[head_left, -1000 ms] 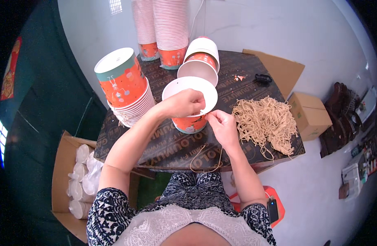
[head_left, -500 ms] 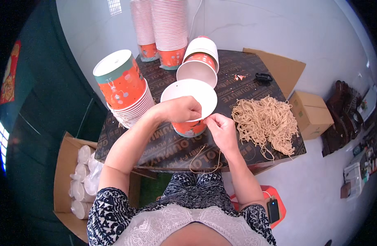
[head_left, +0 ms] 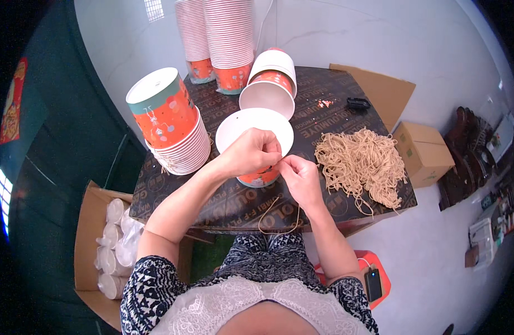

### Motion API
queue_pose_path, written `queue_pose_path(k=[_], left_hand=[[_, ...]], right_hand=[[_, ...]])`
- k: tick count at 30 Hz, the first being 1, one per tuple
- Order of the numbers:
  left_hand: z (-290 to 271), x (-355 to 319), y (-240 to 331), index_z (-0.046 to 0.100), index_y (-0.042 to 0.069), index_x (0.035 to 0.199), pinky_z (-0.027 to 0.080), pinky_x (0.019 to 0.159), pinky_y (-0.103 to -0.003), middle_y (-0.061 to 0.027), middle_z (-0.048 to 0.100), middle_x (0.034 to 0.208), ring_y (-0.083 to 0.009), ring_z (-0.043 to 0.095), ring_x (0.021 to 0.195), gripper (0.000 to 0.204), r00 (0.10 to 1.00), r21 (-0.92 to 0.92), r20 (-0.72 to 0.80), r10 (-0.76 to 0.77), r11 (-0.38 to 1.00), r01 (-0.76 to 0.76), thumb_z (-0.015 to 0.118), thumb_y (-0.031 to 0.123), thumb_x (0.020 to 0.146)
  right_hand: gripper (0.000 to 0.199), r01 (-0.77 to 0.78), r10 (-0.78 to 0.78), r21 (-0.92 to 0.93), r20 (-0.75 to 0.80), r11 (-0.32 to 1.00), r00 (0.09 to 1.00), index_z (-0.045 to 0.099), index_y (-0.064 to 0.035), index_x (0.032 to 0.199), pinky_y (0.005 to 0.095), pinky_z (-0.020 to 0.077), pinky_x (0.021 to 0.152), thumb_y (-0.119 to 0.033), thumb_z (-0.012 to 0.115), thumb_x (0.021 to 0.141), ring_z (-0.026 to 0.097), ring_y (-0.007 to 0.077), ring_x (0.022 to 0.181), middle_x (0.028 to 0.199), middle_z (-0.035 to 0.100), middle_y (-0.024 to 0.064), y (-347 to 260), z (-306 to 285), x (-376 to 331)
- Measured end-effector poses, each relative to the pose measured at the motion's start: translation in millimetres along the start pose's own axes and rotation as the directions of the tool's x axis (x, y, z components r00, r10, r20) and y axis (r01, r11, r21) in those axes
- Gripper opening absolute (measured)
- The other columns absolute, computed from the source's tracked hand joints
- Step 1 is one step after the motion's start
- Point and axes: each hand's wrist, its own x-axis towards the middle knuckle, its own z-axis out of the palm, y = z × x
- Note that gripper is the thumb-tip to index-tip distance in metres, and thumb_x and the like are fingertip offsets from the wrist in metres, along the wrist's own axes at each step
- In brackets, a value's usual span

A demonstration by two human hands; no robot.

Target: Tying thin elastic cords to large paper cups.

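An orange paper bucket (head_left: 257, 177) with a wide white mouth stands upright at the middle of the table's near side. Over its near right rim, my left hand (head_left: 252, 152) is closed in a pinch; what its fingertips hold is too small to make out. My right hand (head_left: 299, 174) meets it there, thumb and forefinger pinched on a thin tan cord. Below that hand the cord (head_left: 279, 233) hangs in a loop past the table's front edge. A tangled heap of the same tan cord (head_left: 360, 167) lies to the right of my right hand.
Left of the bucket is an upside-down stack of printed buckets (head_left: 166, 120). Tall nested stacks (head_left: 230, 39) and tipped-over buckets (head_left: 268, 97) stand behind. A small black object (head_left: 358, 104) sits at the back right. An open carton (head_left: 86, 245) of white lids is beside the table, lower left.
My left hand has come up out of the bucket's mouth to the near right rim, its fingertips now against my right hand's. The right hand has barely moved.
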Motion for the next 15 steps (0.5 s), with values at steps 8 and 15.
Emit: queue_pose_path(k=[8, 15], left_hand=[[1, 2, 0, 0.055, 0.002, 0.066, 0.043, 0.057, -0.023, -0.0043, 0.063, 0.074, -0.0072, 0.054, 0.066, 0.018, 1.000, -0.141, -0.016, -0.027, 0.990, 0.025, 0.066, -0.001, 0.079], [0, 1, 11, 0.063, -0.001, 0.078, 0.037, 0.046, -0.019, -0.0014, 0.062, 0.069, -0.0045, 0.051, 0.054, 0.009, 0.985, -0.174, 0.018, -0.170, 0.970, 0.171, 0.069, 0.002, 0.083]], right_hand=[[0.017, 0.000, 0.000, 0.004, 0.033, 1.000, 0.999, 0.068, 0.0033, 0.089, 0.0209, 0.0381, 0.057, -0.011, 0.060, 0.095, 0.047, 0.0019, 0.065, 0.072, 0.060, -0.0047, -2, 0, -2], [0.016, 0.061, -0.063, 0.049, 0.025, 0.997, 0.998, 0.066, 0.0047, 0.088, 0.0271, 0.0420, 0.056, -0.010, 0.061, 0.092, 0.051, 0.0058, 0.063, 0.067, 0.061, 0.0026, -7, -5, -5]])
